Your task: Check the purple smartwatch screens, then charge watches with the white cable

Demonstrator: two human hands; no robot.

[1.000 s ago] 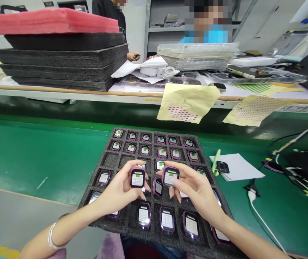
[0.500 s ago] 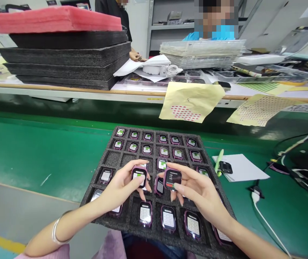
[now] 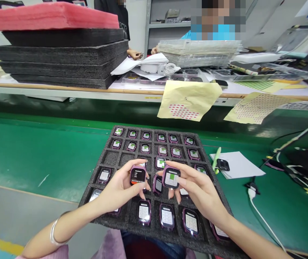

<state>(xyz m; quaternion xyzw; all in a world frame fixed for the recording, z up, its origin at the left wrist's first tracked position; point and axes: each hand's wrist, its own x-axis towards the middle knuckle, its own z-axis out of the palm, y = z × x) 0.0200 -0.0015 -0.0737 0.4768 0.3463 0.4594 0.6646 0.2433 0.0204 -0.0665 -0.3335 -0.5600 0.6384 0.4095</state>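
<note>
My left hand point(image 3: 120, 187) is closed around a small purple smartwatch body point(image 3: 137, 175) whose screen is dark with a red bar. My right hand point(image 3: 197, 189) grips a second purple watch body point(image 3: 171, 177) showing a white and green screen. Both are held just above a black foam tray point(image 3: 110, 158) with square pockets. Several more purple watch bodies point(image 3: 166, 217) sit in the pockets, screens lit. A few pockets at the left of the tray hold nothing.
The tray rests on a green belt point(image 3: 35, 154). A white paper sheet point(image 3: 237, 164) with a black watch and a green pen lies to the right, beside cables point(image 3: 253, 194). Stacked foam trays point(image 3: 59, 54) and a seated person point(image 3: 213, 25) are across the far bench.
The screen of the watch in my left hand went from a white grid to dark with a red bar. The right one went dark, then to a white and green screen.
</note>
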